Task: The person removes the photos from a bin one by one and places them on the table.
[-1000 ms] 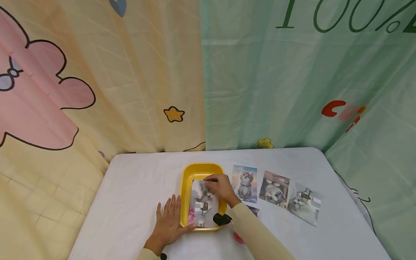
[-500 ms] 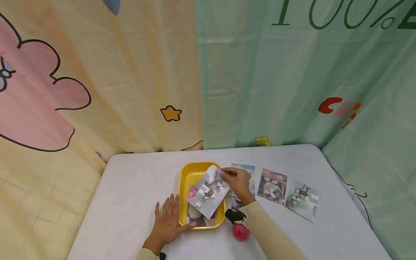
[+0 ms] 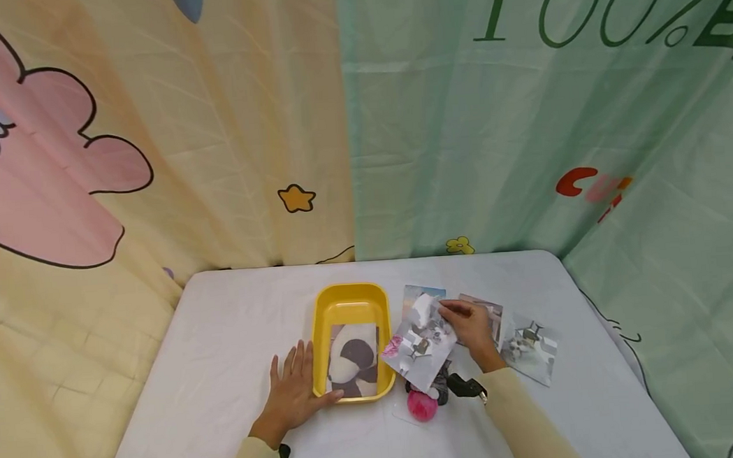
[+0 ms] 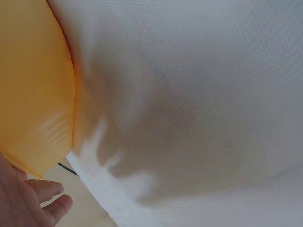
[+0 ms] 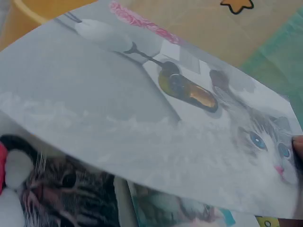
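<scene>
My right hand [image 3: 471,324] pinches a photo card [image 3: 420,345] by its far right edge. The card shows a white, blue-eyed cat and a pink strip. In the right wrist view the held card [image 5: 142,99] bows slightly, and one fingertip [image 5: 298,145] shows at its edge. It overlaps other cards beside the yellow tray [image 3: 348,290]. My left hand [image 3: 294,391] lies along the tray's left side with fingers spread, its thumb at the near rim. Inside the tray lies another card [image 3: 352,363] with a grey, white and brown picture.
Several cat cards lie right of the tray: a blue one [image 3: 422,293] at the back, a brownish one [image 3: 493,316] partly behind the right hand, and a pale one [image 3: 531,350] farthest right. Near the front is a card with a pink ball [image 3: 422,406]. Curtains [image 3: 450,147] hang behind the white table [image 3: 233,314].
My right hand has lifted the cat card out of the tray and carried it right, over the other cards. The card beneath it in the tray now shows. My left hand stays at the tray.
</scene>
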Tool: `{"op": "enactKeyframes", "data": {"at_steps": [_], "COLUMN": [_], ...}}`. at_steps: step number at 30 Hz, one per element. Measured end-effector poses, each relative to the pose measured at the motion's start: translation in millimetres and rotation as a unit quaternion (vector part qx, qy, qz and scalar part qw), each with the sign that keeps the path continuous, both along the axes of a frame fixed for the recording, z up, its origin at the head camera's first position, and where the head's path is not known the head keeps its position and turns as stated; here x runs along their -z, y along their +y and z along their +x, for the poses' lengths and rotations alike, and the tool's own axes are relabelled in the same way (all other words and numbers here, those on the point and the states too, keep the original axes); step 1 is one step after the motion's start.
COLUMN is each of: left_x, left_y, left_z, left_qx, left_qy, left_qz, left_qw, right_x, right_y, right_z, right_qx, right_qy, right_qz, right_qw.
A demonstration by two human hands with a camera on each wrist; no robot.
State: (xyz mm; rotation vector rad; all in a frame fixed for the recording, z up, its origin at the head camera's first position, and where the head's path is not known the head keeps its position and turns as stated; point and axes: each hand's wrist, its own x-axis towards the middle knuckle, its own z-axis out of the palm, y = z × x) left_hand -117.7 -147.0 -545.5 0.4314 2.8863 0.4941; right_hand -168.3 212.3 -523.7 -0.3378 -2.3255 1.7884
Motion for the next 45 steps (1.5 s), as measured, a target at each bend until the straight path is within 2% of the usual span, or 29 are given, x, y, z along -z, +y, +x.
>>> {"op": "enactKeyframes", "data": {"at_steps": [5,9,16,23,27,31,34,38,42,45], "left_x": [0.6,0.2,-2.1,0.6,1.7,2.2,2.3,2.7,3.4,3.5], "left_y": [-1,-1,-1,0,0,0,0,0,0,0], "left_z": [0.1,0.7,1.7,2.0,1.4,0.8,0.7,0.3,-0.7,-1.0], "left_qx": [-0.001,-0.001,-0.006,-0.008,-0.006,-0.005,-0.006,-0.007,-0.007,-0.009], "left_qy": [-0.006,-0.008,-0.001,0.002,0.004,0.003,0.003,-0.002,-0.007,-0.011], "left_qz": [-0.002,-0.005,0.015,0.017,0.011,0.009,0.016,0.006,-0.003,-0.001], "left_qw": [1.0,1.0,0.9999,0.9998,0.9999,0.9999,0.9998,1.0,0.9999,0.9999], "right_x": [4.0,6.0,27.4,51.1,59.8,63.4,62.6,56.8,45.6,36.1], "right_y": [31,56,92,103,102,102,100,93,79,63], "right_z": [18.3,36.8,66.1,84.5,86.2,84.8,84.8,86.6,83.5,76.0], "right_qx": [0.017,0.015,-0.009,-0.018,-0.021,-0.026,-0.024,-0.005,-0.007,-0.023], "right_qy": [-0.033,-0.087,-0.113,-0.138,-0.128,-0.11,-0.077,0.002,0.054,0.057], "right_qz": [0.024,0.036,0.046,0.047,0.071,0.126,0.179,0.24,0.239,0.222], "right_qw": [0.999,0.995,0.992,0.989,0.989,0.986,0.98,0.971,0.969,0.973]}}
